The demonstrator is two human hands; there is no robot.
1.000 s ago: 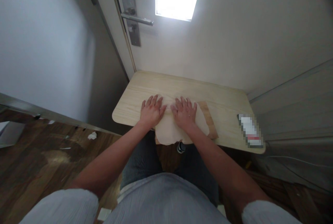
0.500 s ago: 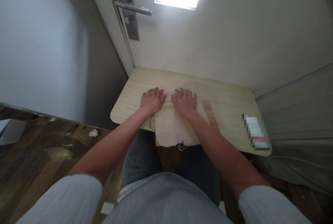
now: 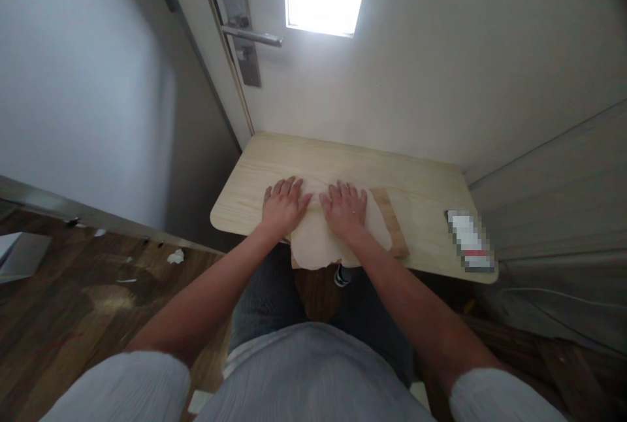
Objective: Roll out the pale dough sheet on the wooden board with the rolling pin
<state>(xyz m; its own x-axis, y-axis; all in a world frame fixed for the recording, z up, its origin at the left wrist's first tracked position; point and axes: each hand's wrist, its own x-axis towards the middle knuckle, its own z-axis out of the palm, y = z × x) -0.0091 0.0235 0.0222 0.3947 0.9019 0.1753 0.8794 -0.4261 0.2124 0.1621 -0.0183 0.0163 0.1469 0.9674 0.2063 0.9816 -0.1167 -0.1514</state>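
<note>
A thin, pale beige sheet [image 3: 318, 242] with an uneven edge lies flat over a brown board [image 3: 390, 221] on a small wooden table. Both hands rest palm down at its far part, a short gap between them. My left hand [image 3: 283, 208] is at the sheet's far left corner, fingers stretched forward and thumb pointing inward. My right hand [image 3: 345, 208] lies flat on the sheet with fingers spread. Whatever may be under the palms is hidden. Just below the sheet's near edge a small dark round object with a light rim [image 3: 341, 275] shows.
The light wooden tabletop [image 3: 416, 180] stands against a white door [image 3: 431, 69] with a metal handle [image 3: 252, 35]. A blurred-out, phone-like object [image 3: 471, 240] lies at the table's right end. White scraps [image 3: 175, 256] and a pale box [image 3: 24, 257] are on the wooden floor.
The view has shifted slightly. Both hands stay flat on the sheet, their fingers a little more spread. A metal loop at the board's left side is now out of sight.
</note>
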